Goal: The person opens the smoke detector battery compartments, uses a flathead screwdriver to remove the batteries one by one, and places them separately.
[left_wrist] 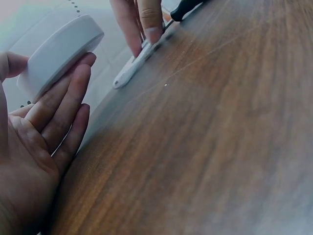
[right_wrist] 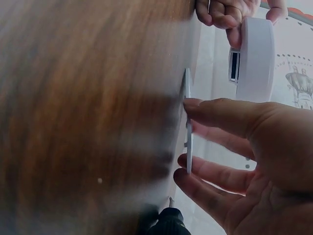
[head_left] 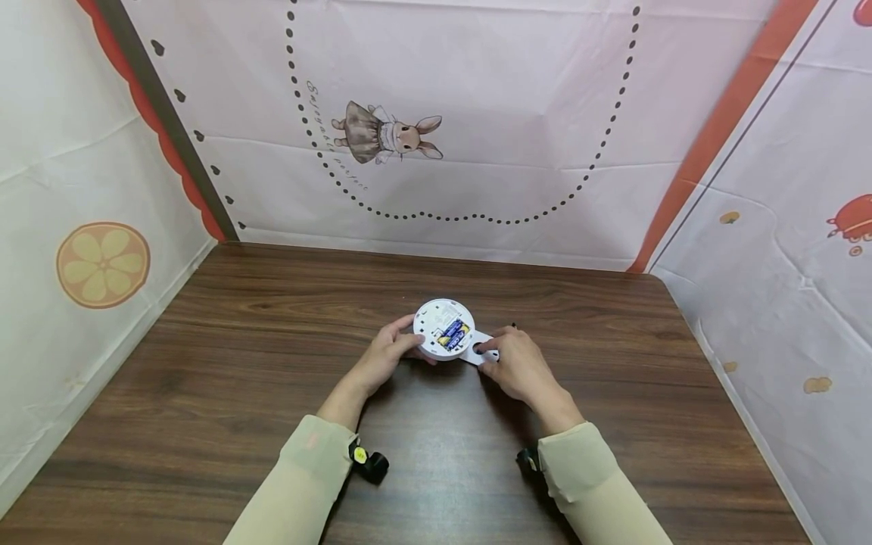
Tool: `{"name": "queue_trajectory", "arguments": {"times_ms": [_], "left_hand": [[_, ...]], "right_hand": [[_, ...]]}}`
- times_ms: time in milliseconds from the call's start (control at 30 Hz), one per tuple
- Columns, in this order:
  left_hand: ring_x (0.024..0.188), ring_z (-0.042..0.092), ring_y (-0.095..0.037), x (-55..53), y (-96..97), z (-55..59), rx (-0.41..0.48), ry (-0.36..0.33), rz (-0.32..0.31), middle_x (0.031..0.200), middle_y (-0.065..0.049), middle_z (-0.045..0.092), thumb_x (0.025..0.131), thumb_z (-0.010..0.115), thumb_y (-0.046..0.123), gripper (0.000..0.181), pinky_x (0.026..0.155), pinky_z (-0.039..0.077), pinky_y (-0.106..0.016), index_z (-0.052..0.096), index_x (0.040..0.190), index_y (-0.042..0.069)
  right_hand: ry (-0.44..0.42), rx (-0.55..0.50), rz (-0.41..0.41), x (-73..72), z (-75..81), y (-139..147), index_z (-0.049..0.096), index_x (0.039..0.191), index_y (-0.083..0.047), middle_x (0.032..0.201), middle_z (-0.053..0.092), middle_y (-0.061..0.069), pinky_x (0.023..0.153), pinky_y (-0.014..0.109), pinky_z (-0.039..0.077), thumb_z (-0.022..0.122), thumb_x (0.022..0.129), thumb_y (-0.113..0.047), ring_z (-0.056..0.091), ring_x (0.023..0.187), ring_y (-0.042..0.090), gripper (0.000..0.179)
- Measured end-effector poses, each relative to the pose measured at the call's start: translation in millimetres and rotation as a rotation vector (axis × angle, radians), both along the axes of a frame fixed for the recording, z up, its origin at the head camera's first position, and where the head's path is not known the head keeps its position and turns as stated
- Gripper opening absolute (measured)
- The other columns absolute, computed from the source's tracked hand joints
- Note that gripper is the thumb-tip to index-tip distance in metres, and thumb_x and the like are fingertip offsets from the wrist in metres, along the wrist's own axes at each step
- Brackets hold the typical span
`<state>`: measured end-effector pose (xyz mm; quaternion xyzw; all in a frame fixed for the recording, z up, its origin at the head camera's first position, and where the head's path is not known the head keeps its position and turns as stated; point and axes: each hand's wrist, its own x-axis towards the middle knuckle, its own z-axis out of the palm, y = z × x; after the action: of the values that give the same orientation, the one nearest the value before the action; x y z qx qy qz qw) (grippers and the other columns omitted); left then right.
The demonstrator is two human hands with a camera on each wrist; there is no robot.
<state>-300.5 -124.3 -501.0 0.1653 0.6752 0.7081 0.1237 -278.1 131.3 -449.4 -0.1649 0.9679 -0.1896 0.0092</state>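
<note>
My left hand [head_left: 384, 357] holds a round white battery-powered device [head_left: 429, 322] at its left rim, thumb above and fingers beneath. Blue-and-yellow batteries [head_left: 453, 334] show in the device's upturned side. In the right wrist view, a small dark window [right_wrist: 234, 66] sits on the device's other side. My right hand [head_left: 521, 365] pinches a thin white plate with a round hole [head_left: 470, 358], just right of the device. From the right wrist view the plate [right_wrist: 189, 147] stands apart from the device, close to the tabletop. Its far end is partly hidden by fingers.
A black-handled screwdriver [right_wrist: 168, 223] with a thin metal shaft lies near my right hand. The brown wood-grain table [head_left: 272, 393] is bordered by a printed white cloth [head_left: 504, 113] at the back and both sides. Small cameras [head_left: 371, 465] sit at my wrists.
</note>
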Motion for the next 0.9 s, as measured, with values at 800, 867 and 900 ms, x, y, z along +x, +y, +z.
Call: {"name": "queue_trajectory", "arguments": {"times_ms": [800, 867, 900], "left_hand": [[0.079, 0.077, -0.014, -0.4, 0.5, -0.3, -0.015, -0.015, -0.013, 0.096, -0.016, 0.079, 0.103, 0.051, 0.015, 0.055, 0.091, 0.058, -0.022, 0.038, 0.154, -0.003], [0.079, 0.077, -0.014, 0.0, 0.5, 0.1, -0.019, -0.015, -0.013, 0.096, -0.016, 0.079, 0.103, 0.051, 0.015, 0.055, 0.092, 0.058, -0.022, 0.038, 0.154, -0.003], [0.079, 0.077, -0.014, 0.2, 0.5, 0.4, -0.021, -0.016, -0.014, 0.096, -0.016, 0.079, 0.103, 0.051, 0.015, 0.055, 0.092, 0.058, -0.022, 0.038, 0.154, -0.003]], "right_hand": [[-0.09, 0.114, 0.013, 2.2, -2.4, -2.5, 0.063, 0.141, -0.007, 0.154, 0.048, 0.024, 0.12, 0.057, 0.038, 0.075, 0.094, -0.031, 0.039, 0.145, 0.047, 0.055], [-0.101, 0.116, 0.007, 2.5, -1.7, -2.9, 0.062, 0.143, -0.007, 0.156, 0.046, 0.023, 0.121, 0.058, 0.037, 0.075, 0.094, -0.032, 0.037, 0.147, 0.048, 0.057], [-0.106, 0.116, 0.004, 2.8, -1.4, -3.1, 0.061, 0.144, -0.007, 0.156, 0.046, 0.023, 0.122, 0.058, 0.036, 0.075, 0.094, -0.033, 0.035, 0.148, 0.048, 0.057]]}}
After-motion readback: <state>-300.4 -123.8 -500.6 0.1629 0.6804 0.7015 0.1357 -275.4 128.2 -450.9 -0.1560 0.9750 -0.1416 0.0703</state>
